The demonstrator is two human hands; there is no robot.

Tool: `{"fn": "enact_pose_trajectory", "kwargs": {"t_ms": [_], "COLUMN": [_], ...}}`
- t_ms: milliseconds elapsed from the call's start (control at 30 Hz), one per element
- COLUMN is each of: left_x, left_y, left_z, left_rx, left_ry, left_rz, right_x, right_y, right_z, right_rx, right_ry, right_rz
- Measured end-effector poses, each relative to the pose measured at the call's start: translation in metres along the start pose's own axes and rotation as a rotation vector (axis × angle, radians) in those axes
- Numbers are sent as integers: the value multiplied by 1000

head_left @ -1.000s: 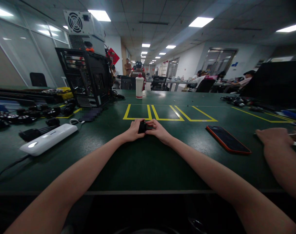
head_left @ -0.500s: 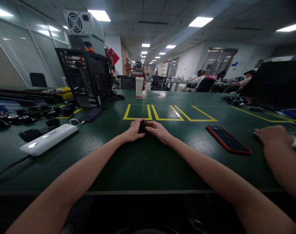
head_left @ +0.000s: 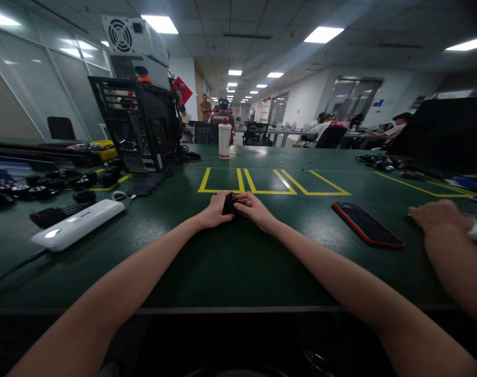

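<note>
Between my two hands is a small black object [head_left: 229, 205], low over the green table [head_left: 238, 262]; its kind is too small and dark to make out. My left hand [head_left: 214, 210] is closed around its left side, thumb near and fingers behind. From the right, my right hand [head_left: 254, 209] pinches at the object's edge with thumb and fingertips. Just beyond the hands, yellow tape outlines [head_left: 248, 192] mark the table top. A phone with an orange edge [head_left: 367, 224] lies to the right of my right hand.
A white power strip [head_left: 81, 222] and dark cabled parts lie left, near an open computer case [head_left: 138, 125]. Farther back stands a white cup [head_left: 224, 141]. Another person's hand [head_left: 440, 214] works at the right edge, beside a dark monitor [head_left: 446, 141]. People sit in the background.
My right fingers have shifted very slightly on the black object. The other person's hand at the right has moved a little left. Everything else looks the same.
</note>
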State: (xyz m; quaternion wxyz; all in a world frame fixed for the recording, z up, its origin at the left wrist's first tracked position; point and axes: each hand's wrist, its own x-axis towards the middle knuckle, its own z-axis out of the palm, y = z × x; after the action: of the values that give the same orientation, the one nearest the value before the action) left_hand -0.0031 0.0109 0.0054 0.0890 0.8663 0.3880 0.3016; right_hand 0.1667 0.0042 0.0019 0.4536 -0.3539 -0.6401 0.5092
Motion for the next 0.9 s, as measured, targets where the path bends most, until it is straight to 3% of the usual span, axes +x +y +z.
{"fn": "enact_pose_trajectory", "kwargs": {"t_ms": [133, 600, 900], "left_x": [0, 1, 0], "left_y": [0, -5, -2], "left_z": [0, 3, 1], "left_rx": [2, 1, -10], "left_ry": [-5, 15, -7], "left_rz": [5, 26, 14], "right_x": [1, -1, 3], "right_y": [-3, -4, -1], "right_z": [0, 0, -2], "right_rx": [16, -30, 7], "right_ry": [-7, 5, -4], "right_rz": [41, -64, 10]}}
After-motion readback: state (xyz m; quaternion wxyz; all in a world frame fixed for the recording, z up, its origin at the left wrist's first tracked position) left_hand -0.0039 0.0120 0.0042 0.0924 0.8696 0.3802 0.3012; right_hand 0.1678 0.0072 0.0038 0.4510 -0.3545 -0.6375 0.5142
